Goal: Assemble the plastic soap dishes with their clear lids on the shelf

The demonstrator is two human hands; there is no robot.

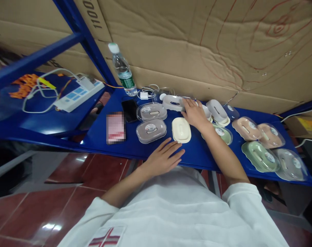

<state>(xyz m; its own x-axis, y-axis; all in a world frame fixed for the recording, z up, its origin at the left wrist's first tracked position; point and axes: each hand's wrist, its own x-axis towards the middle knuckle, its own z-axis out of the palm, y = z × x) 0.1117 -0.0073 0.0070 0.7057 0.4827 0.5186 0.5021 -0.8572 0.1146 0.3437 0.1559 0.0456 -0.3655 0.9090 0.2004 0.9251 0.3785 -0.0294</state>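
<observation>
My left hand [167,158] is open at the front edge of the table, palm down with its fingers spread and nothing in them. Just beyond its fingertips lies a cream soap dish base [181,130]. Farther back, my right hand [194,112] reaches over the row of parts, fingers stretched out and apart. Its thumb and forefinger touch the right end of a pale grey slotted soap dish tray [171,103]; whether they grip it is unclear. That hand partly hides a white piece [206,111] beside it. Another grey slotted tray [217,110] leans on a cream base to the right.
Lidded grey soap dishes [151,130] sit left, near a black phone [129,110], a blurred pink card [116,127] and a water bottle [123,72]. Green [260,156] and peach [246,128] lidded dishes stand right. Cardboard [171,55] backs the blue table [199,151].
</observation>
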